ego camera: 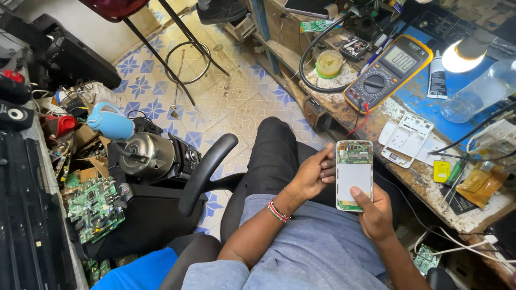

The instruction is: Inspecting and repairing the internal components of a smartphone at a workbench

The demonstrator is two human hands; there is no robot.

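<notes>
An opened mobile phone (354, 174) with its back cover off shows a green circuit board at the top and a white panel below. Both hands hold it above my lap. My left hand (312, 174) grips its left edge with the fingers wrapped behind. My right hand (374, 212) supports the bottom right corner, thumb resting on the white panel. A white phone back cover (407, 139) lies on the workbench (376, 115) just right of the phone.
A yellow multimeter (388, 71) with a red lead, a lit desk lamp (463, 53), a clear plastic bottle (480, 91) and small parts crowd the bench. To the left, a black chair armrest (207, 172), a metal kettle (145, 154), circuit boards (94, 207) and a blue speaker (110, 122) are piled.
</notes>
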